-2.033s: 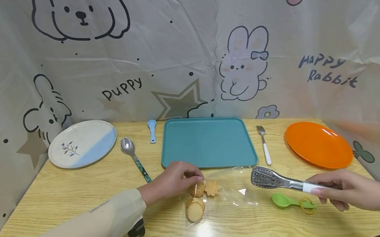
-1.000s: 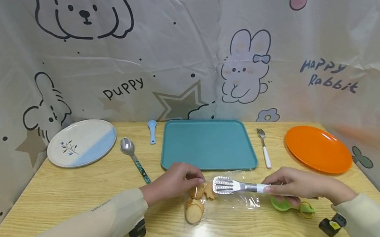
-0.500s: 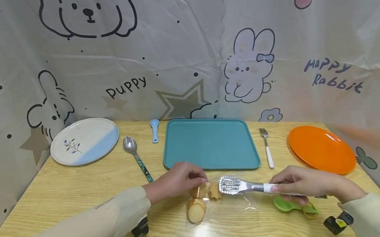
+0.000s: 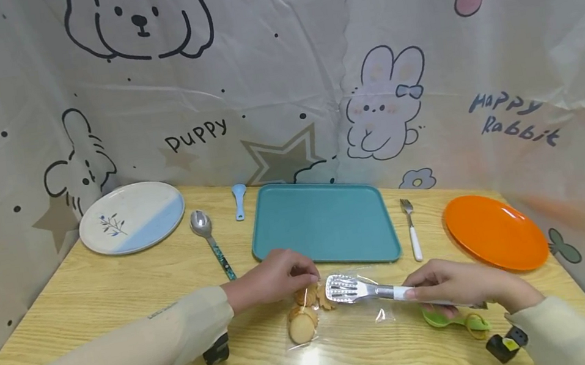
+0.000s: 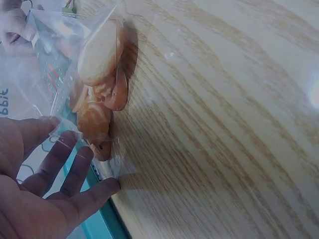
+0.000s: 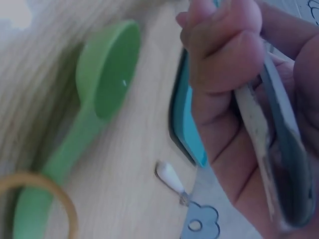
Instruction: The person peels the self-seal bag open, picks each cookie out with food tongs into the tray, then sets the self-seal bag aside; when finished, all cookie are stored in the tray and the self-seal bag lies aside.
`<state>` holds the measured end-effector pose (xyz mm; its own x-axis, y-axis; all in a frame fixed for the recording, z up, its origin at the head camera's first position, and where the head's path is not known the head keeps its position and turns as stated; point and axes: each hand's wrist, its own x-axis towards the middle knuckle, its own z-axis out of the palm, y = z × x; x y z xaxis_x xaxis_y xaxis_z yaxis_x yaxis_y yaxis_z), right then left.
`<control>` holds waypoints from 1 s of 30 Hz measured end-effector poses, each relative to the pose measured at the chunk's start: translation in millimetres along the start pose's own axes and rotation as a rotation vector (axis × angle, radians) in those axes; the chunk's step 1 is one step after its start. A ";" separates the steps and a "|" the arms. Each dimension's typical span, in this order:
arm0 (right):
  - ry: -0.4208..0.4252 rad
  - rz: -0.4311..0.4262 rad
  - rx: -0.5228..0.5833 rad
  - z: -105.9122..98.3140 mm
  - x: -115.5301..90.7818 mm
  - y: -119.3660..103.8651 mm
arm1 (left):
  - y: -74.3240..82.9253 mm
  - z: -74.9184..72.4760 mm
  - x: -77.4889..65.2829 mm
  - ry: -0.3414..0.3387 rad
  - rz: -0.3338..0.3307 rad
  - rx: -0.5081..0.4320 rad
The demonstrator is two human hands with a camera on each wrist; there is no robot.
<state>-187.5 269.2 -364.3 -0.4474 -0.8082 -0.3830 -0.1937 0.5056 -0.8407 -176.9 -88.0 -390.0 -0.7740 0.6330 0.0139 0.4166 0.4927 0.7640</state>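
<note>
The green spoon (image 4: 444, 320) lies near the person, with a yellow ring (image 6: 55, 190) around its handle. Its bowl is under the right hand (image 4: 463, 283). To the left of it is a thin, clear bag (image 4: 341, 319), lying on the bench (image 4: 383, 362). It is shiny and full of creases, and its far edge is just beside the tray (image 4: 325, 221). The snacks (image 4: 302, 328) are bunched up at its left end. They are tan and brown; the nearest has a pale, round, flat face.

The left hand pinches the bag's edge between thumb and fingers, and its other fingers are spread. The right hand has its fingers curled around the handle of the tongs (image 4: 384, 292). The silver, slotted end of the tongs is over the bag, right beside the snacks. I cannot tell if it touches them.

Wood shows between the left sleeve and the big spoon (image 4: 214, 245), and in front of the bag. The tray is flat and blue-green with a low rim. A thin gap parts it from the fork (image 4: 412, 231). The orange plate (image 4: 496, 233) sits by the bench's right edge. The white and blue plate (image 4: 131, 219) is at the far left corner. The blue spoon (image 4: 239, 202) lies near the cloth (image 4: 267, 75) at the back.
</note>
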 end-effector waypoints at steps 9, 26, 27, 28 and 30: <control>0.009 -0.054 0.015 5.1 6.0 6.4 | 2.7 0.3 -0.8 -0.006 -0.031 -0.005; 0.121 0.037 0.074 -33.4 -117.3 -8.0 | -1.7 1.7 1.8 -0.006 0.004 0.008; 0.169 0.046 0.027 -36.9 -118.8 -10.9 | -1.8 1.7 1.7 -0.005 0.006 0.011; 0.221 0.067 -0.024 -40.0 -118.3 -14.4 | -2.1 1.9 1.7 -0.003 0.008 0.016; 0.326 0.124 -0.127 -44.1 -109.6 -22.5 | -2.6 2.8 1.6 0.000 0.011 0.021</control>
<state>-172.6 359.8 -286.5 -0.7251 -0.6101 -0.3192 -0.2181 0.6432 -0.7340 -177.8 -86.6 -393.8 -0.7695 0.6383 0.0224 0.4350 0.4982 0.7500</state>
